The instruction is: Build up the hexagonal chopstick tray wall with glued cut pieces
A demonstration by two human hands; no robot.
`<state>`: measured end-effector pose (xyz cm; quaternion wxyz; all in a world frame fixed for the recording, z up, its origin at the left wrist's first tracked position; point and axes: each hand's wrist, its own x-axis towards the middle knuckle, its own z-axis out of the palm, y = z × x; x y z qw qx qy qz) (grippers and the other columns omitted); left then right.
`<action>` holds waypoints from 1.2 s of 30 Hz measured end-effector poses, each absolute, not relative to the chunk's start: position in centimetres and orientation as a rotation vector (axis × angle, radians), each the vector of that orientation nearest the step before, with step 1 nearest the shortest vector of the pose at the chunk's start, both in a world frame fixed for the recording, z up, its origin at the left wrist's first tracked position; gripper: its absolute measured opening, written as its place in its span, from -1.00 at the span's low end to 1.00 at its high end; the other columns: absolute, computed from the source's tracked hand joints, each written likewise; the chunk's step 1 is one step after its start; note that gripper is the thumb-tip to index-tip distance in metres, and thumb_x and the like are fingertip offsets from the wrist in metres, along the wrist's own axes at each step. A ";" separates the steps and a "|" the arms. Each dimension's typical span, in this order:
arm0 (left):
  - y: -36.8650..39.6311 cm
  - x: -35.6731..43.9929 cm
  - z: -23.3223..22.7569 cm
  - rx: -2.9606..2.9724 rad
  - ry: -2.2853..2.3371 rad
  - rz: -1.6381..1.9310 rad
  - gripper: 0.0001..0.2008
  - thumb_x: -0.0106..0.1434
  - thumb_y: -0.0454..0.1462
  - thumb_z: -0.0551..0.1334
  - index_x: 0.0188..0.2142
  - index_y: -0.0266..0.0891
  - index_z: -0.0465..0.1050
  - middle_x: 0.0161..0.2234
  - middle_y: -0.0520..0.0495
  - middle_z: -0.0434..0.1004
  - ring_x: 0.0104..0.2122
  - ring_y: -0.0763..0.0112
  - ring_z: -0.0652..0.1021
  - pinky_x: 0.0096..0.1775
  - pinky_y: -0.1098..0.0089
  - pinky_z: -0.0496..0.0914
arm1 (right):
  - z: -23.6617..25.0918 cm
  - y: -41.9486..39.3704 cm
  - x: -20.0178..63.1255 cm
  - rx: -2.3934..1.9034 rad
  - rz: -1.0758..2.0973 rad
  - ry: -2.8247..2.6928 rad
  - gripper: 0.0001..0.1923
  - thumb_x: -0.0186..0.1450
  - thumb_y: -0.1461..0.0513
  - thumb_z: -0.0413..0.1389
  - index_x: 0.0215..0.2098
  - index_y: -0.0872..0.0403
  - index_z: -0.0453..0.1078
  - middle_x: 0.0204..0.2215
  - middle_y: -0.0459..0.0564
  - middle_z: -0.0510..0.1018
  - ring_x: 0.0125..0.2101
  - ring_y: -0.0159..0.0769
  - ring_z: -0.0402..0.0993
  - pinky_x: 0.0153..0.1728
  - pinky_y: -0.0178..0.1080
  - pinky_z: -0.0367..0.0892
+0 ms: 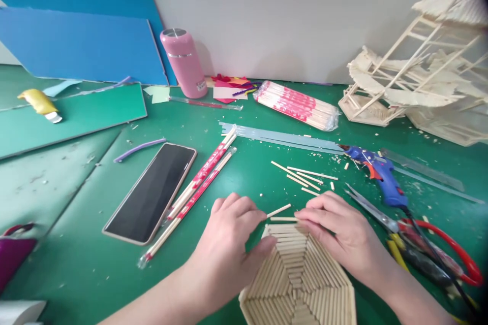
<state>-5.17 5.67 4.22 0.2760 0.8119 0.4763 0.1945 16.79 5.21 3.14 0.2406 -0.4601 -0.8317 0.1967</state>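
Note:
An octagon-like panel [297, 269] of short wooden sticks in nested rings lies at the bottom centre. My right hand [339, 228] is at its upper right edge, thumb and forefinger closed on a short wooden stick [284, 219] along the panel's top edge. My left hand [236, 249] is at the upper left edge, thumb resting near the rim and fingers apart from it. Another short stick [279, 210] slants by its forefinger tip. Several cut sticks [301, 175] lie loose just beyond.
A blue glue gun [381, 172], scissors [373, 210] and cord are on the right. Wrapped chopsticks [202, 177] and a phone [152, 193] lie left. Behind are glue sticks [285, 138], a chopstick pack [297, 105], a pink bottle [185, 63] and a wooden model [415, 71].

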 end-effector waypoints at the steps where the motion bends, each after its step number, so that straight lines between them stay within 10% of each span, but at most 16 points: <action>1: 5.4 -5.1 3.8 2.185 1.290 0.496 -0.87 0.14 -0.24 0.20 -0.30 -0.19 0.43 -0.39 -0.05 0.41 -0.36 0.29 0.36 -0.29 0.25 0.23 | 2.9 5.1 17.0 -1.265 0.555 -2.291 -0.86 0.26 0.28 0.02 -0.28 0.04 0.42 -0.42 -0.05 0.42 -0.37 -0.35 0.32 -0.38 -0.27 0.29; 36: 4.7 -3.9 2.4 2.163 1.400 0.465 -0.87 0.18 -0.31 0.12 -0.37 -0.19 0.46 -0.45 -0.04 0.37 -0.42 0.33 0.35 -0.33 0.26 0.25 | 1.7 4.6 16.9 -1.266 0.637 -2.273 -0.86 0.26 0.32 -0.02 -0.32 0.03 0.37 -0.43 -0.04 0.39 -0.39 -0.32 0.31 -0.38 -0.23 0.27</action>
